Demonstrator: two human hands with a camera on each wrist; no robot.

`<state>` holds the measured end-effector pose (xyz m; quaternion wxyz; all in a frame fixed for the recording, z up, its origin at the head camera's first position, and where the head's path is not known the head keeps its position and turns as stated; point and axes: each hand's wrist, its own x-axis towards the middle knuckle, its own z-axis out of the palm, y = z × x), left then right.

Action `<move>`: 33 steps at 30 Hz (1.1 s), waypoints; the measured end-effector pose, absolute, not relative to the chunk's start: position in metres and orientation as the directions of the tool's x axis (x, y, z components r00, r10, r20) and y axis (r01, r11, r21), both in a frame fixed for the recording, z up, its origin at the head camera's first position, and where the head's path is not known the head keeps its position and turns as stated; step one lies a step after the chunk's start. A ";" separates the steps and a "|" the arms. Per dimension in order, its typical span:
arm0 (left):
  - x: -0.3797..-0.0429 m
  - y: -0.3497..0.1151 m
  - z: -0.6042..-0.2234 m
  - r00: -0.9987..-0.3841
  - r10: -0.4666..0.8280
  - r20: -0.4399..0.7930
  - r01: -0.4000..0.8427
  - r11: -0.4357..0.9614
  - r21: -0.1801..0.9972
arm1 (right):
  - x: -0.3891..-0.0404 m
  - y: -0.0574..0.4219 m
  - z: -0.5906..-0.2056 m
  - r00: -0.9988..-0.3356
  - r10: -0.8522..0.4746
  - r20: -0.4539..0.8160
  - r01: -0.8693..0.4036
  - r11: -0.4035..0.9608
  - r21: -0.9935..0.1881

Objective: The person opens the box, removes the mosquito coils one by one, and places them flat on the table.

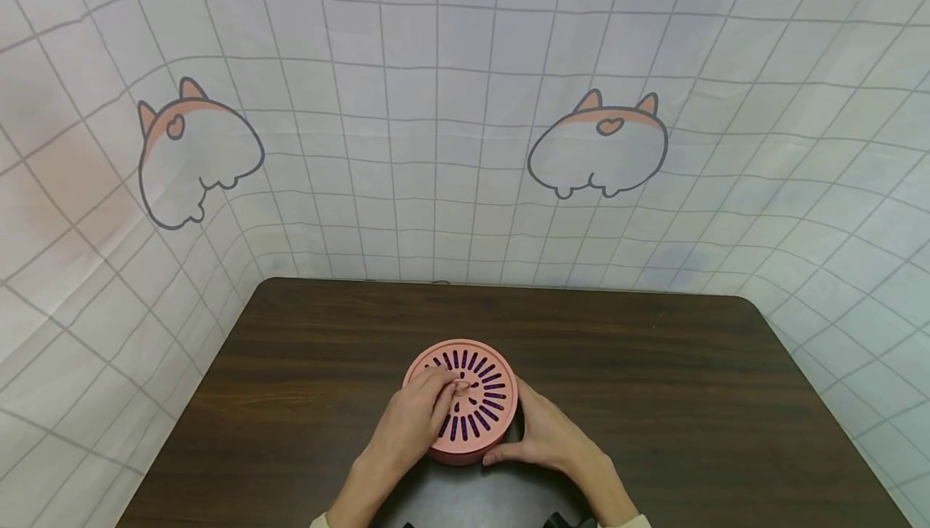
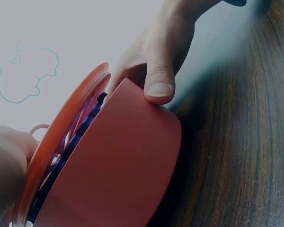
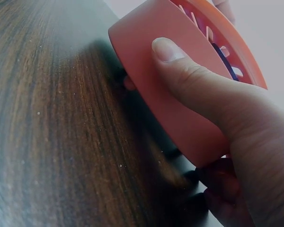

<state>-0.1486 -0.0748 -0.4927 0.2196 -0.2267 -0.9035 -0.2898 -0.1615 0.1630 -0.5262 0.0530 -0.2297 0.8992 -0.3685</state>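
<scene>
A round coral-pink box, its base near the table's front, has a lid cut with radial slots and small seed-shaped holes. My left hand lies over the lid's middle, its fingertips pinching a small ring handle. In the left wrist view a gap shows between the lid's rim and the base, with a dark purple edge inside it. My right hand grips the base from the right, its thumb pressed on the side wall. Its other fingers are partly hidden behind the base.
The dark wood-grain table stretches out on both sides and behind the box. A white cloth with a grid and cartoon animal drawings hangs behind the table and along its sides. Dark objects show at the bottom edge.
</scene>
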 end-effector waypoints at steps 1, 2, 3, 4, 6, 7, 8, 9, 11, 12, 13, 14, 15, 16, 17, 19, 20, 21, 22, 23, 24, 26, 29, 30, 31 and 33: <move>-0.148 -0.075 -0.493 -0.801 0.282 0.528 0.536 0.731 0.421 | -0.161 0.163 -0.526 -0.889 -0.452 0.074 -0.374 0.623 -0.686; -0.148 -0.075 -0.493 -0.800 0.282 0.529 0.536 0.733 0.420 | -0.162 0.163 -0.526 -0.889 -0.452 0.075 -0.375 0.623 -0.687; -0.148 -0.075 -0.493 -0.800 0.282 0.530 0.536 0.733 0.418 | -0.162 0.163 -0.526 -0.889 -0.452 0.078 -0.376 0.621 -0.687; -0.148 -0.075 -0.493 -0.799 0.281 0.532 0.537 0.733 0.418 | -0.162 0.163 -0.526 -0.888 -0.453 0.079 -0.377 0.619 -0.689; -0.148 -0.075 -0.493 -0.793 0.281 0.540 0.541 0.731 0.414 | -0.162 0.163 -0.526 -0.888 -0.452 0.084 -0.378 0.614 -0.692; -0.149 -0.076 -0.493 -0.789 0.281 0.546 0.546 0.729 0.414 | -0.162 0.163 -0.526 -0.890 -0.449 0.081 -0.373 0.614 -0.696; -0.149 -0.076 -0.493 -0.786 0.281 0.551 0.549 0.727 0.412 | -0.162 0.163 -0.526 -0.890 -0.448 0.084 -0.373 0.613 -0.697; -0.149 -0.076 -0.493 -0.783 0.280 0.556 0.552 0.725 0.411 | -0.161 0.163 -0.526 -0.891 -0.446 0.085 -0.374 0.613 -0.696; -0.149 -0.077 -0.493 -0.778 0.280 0.562 0.557 0.722 0.411 | -0.161 0.163 -0.526 -0.893 -0.442 0.087 -0.371 0.615 -0.696; -0.149 -0.077 -0.492 -0.777 0.279 0.565 0.558 0.721 0.412 | -0.161 0.163 -0.526 -0.894 -0.440 0.086 -0.370 0.616 -0.695; -0.149 -0.078 -0.492 -0.778 0.278 0.564 0.557 0.720 0.414 | -0.160 0.163 -0.526 -0.895 -0.437 0.085 -0.368 0.620 -0.693; -0.149 -0.079 -0.491 -0.781 0.276 0.560 0.555 0.720 0.418 | -0.160 0.164 -0.526 -0.896 -0.435 0.083 -0.366 0.622 -0.693; -0.149 -0.079 -0.490 -0.785 0.274 0.556 0.551 0.719 0.423 | -0.160 0.164 -0.526 -0.898 -0.434 0.080 -0.363 0.624 -0.692; -0.149 -0.080 -0.490 -0.787 0.271 0.554 0.548 0.720 0.426 | -0.160 0.164 -0.526 -0.899 -0.431 0.076 -0.359 0.628 -0.690; -0.149 -0.081 -0.489 -0.789 0.269 0.552 0.546 0.719 0.430 | -0.160 0.164 -0.526 -0.900 -0.429 0.073 -0.357 0.632 -0.687; -0.150 -0.084 -0.487 -0.794 0.262 0.549 0.539 0.720 0.436 | -0.160 0.163 -0.526 -0.902 -0.426 0.064 -0.351 0.642 -0.681; -0.150 -0.085 -0.487 -0.796 0.258 0.547 0.535 0.722 0.438 | -0.160 0.163 -0.526 -0.904 -0.423 0.058 -0.346 0.646 -0.681; -0.151 -0.086 -0.486 -0.798 0.252 0.548 0.530 0.725 0.439 | -0.160 0.163 -0.526 -0.906 -0.421 0.053 -0.343 0.651 -0.677; -0.151 -0.088 -0.485 -0.798 0.247 0.549 0.526 0.729 0.438 | -0.160 0.163 -0.526 -0.907 -0.418 0.048 -0.338 0.656 -0.676; -0.151 -0.089 -0.483 -0.801 0.240 0.549 0.520 0.732 0.439 | -0.160 0.163 -0.526 -0.909 -0.416 0.043 -0.333 0.658 -0.676; -0.152 -0.091 -0.483 -0.800 0.233 0.552 0.516 0.737 0.436 | -0.160 0.163 -0.525 -0.910 -0.413 0.038 -0.328 0.660 -0.676; -0.153 -0.094 -0.481 -0.800 0.219 0.559 0.508 0.743 0.436 | -0.160 0.163 -0.525 -0.912 -0.410 0.032 -0.321 0.660 -0.679; -0.154 -0.099 -0.479 -0.789 0.204 0.580 0.508 0.748 0.427 | -0.160 0.162 -0.524 -0.912 -0.410 0.029 -0.315 0.652 -0.690; -0.154 -0.100 -0.479 -0.785 0.200 0.586 0.509 0.749 0.426 | -0.160 0.162 -0.524 -0.911 -0.412 0.029 -0.315 0.648 -0.693; -0.155 -0.102 -0.479 -0.784 0.196 0.589 0.508 0.748 0.427 | -0.160 0.162 -0.524 -0.910 -0.413 0.030 -0.316 0.645 -0.696; -0.156 -0.105 -0.478 -0.784 0.188 0.591 0.504 0.749 0.430 | -0.160 0.162 -0.524 -0.909 -0.415 0.027 -0.314 0.641 -0.700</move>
